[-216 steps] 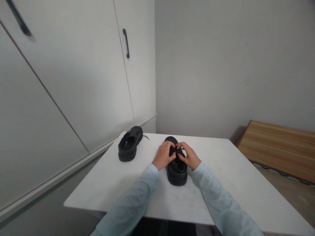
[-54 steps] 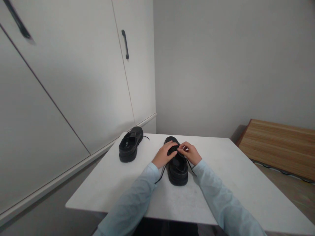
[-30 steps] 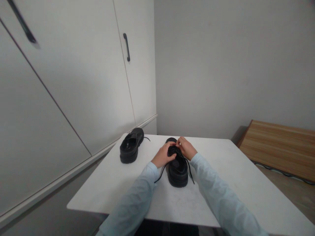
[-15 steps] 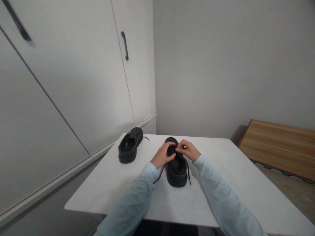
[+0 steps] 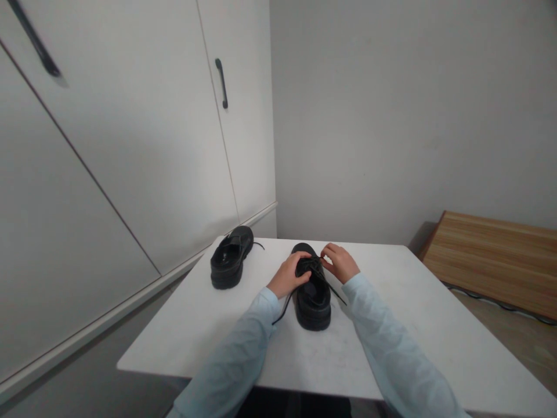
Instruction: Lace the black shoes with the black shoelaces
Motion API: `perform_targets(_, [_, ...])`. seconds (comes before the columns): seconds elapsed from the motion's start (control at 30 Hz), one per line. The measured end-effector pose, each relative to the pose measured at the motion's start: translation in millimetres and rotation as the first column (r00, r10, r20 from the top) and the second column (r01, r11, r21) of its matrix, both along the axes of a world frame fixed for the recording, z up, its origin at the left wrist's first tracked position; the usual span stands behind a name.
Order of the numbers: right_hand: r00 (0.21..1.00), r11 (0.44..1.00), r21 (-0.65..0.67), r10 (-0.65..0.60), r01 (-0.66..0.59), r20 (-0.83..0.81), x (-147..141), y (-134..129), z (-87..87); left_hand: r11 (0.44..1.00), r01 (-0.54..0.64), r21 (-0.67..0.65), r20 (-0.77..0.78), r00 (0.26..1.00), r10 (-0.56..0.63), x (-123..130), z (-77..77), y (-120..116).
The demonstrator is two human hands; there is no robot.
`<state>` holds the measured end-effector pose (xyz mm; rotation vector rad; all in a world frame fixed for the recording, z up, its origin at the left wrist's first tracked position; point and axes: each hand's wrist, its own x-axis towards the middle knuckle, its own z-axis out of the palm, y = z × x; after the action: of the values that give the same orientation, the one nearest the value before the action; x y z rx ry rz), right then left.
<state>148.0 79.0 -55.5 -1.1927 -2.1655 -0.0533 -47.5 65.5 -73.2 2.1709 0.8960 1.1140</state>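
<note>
A black lace-up shoe (image 5: 313, 316) stands on the white table with its heel toward me and its toe pointing away. My left hand (image 5: 289, 275) is closed on the shoe's left side near the lacing, thumb and fingers spanning the upper. At the right edge of the lacing, my right hand (image 5: 340, 262) pinches a black shoelace (image 5: 318, 259) drawn out to the right. One loose lace end hangs to the left of the shoe by my left sleeve, and another trails down on the right. The fingertips partly hide the eyelets.
A second black shoe (image 5: 227, 261) sits at the table's back left, a lace end sticking out beside it. White cabinets (image 5: 130, 133) rise on the left and a grey wall behind. A wooden-topped piece of furniture (image 5: 496, 255) is at the right, past the white table's (image 5: 435, 325) edge.
My right hand has moved a little to the right, away from the middle of the lacing, pulling the lace with it. My left hand stays on the shoe.
</note>
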Motion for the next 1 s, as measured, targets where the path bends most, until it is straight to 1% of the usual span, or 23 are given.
perform_targets(0.07, [0.993, 0.995, 0.042, -0.097, 0.094, 0.068, -6, -2, -1.8, 1.0, -0.003, -0.008, -0.002, 1.0, 0.003, 0, -0.5, 0])
perform_targets(0.13, [0.987, 0.987, 0.049, -0.156, 0.154, 0.047, -12, -1, -6.1, 1.0, -0.006, -0.019, 0.0, 1.0, 0.006, 0, -1.0, 0])
perform_targets(0.2, [0.981, 0.982, 0.015, -0.187, 0.188, -0.055, -14, 2, -11.9, 1.0, -0.004, -0.025, 0.004, 1.0, 0.004, 0, -1.2, 0])
perform_targets(0.27, [0.961, 0.979, -0.089, -0.198, 0.184, -0.194, -10, 7, -16.4, 1.0, -0.006, -0.027, 0.003, 1.0, 0.006, 0, -0.9, 0])
perform_targets(0.3, [0.944, 0.972, -0.179, -0.195, 0.15, -0.266, -6, 10, -17.4, 1.0, -0.009, -0.027, 0.001, 1.0, 0.009, 0, -0.6, 0])
perform_targets(0.33, [0.918, 0.955, -0.285, -0.181, 0.079, -0.352, -2, 12, -17.4, 1.0, -0.011, -0.027, -0.001, 1.0, 0.011, 0, -0.2, 0])
perform_targets(0.37, [0.877, 0.921, -0.389, -0.164, -0.028, -0.451, 2, 13, -16.3, 1.0, -0.014, -0.026, -0.004, 1.0, 0.013, 0, 0.2, -1])
perform_targets(0.4, [0.814, 0.875, -0.461, -0.159, -0.145, -0.559, 5, 13, -14.3, 1.0, -0.014, -0.025, -0.005, 1.0, 0.014, 0, 0.6, -1])
perform_targets(0.43, [0.731, 0.835, -0.488, -0.165, -0.253, -0.662, 7, 12, -11.7, 1.0, -0.013, -0.023, -0.005, 1.0, 0.013, 0, 0.9, -1])
perform_targets(0.5, [0.561, 0.771, -0.47, -0.181, -0.429, -0.808, 9, 8, -6.3, 1.0, -0.011, -0.017, -0.003, 1.0, 0.011, 0, 1.1, -1])
perform_targets(0.53, [0.498, 0.74, -0.458, -0.192, -0.493, -0.845, 8, 6, -4.2, 1.0, -0.011, -0.014, -0.003, 1.0, 0.011, 0, 1.1, -1])
perform_targets(0.57, [0.457, 0.708, -0.455, -0.207, -0.54, -0.865, 7, 5, -2.7, 1.0, -0.012, -0.012, -0.004, 1.0, 0.012, 0, 1.0, -1])
perform_targets(0.6, [0.435, 0.682, -0.459, -0.224, -0.569, -0.872, 5, 3, -1.9, 1.0, -0.014, -0.01, -0.006, 1.0, 0.013, 0, 0.8, 0])
perform_targets(0.63, [0.423, 0.667, -0.467, -0.243, -0.581, -0.873, 4, 3, -1.8, 1.0, -0.015, -0.009, -0.008, 1.0, 0.015, 0, 0.7, 0])
perform_targets(0.67, [0.412, 0.664, -0.469, -0.257, -0.583, -0.874, 3, 2, -2.1, 1.0, -0.017, -0.008, -0.01, 1.0, 0.017, 0, 0.5, 0])
perform_targets(0.77, [0.37, 0.678, -0.449, -0.271, -0.582, -0.889, 1, 4, -4.5, 1.0, -0.016, -0.002, -0.01, 1.0, 0.016, 0, 0.1, 0])
perform_targets(0.83, [0.372, 0.68, -0.448, -0.269, -0.58, -0.889, 1, 5, -6.3, 1.0, -0.012, 0.002, -0.01, 1.0, 0.012, 0, -0.1, 0])
perform_targets(0.9, [0.412, 0.702, -0.453, -0.244, -0.549, -0.878, 1, 7, -8.4, 1.0, -0.012, 0.004, -0.011, 1.0, 0.012, 0, -0.2, 0])
perform_targets(0.97, [0.481, 0.755, -0.443, -0.193, -0.484, -0.855, 1, 8, -10.4, 1.0, -0.015, 0.005, -0.012, 1.0, 0.015, 0, -0.4, 0])
perform_targets(1.0, [0.534, 0.789, -0.435, -0.163, -0.434, -0.829, 1, 9, -11.1, 1.0, -0.014, 0.003, -0.012, 1.0, 0.014, 0, -0.4, 0])
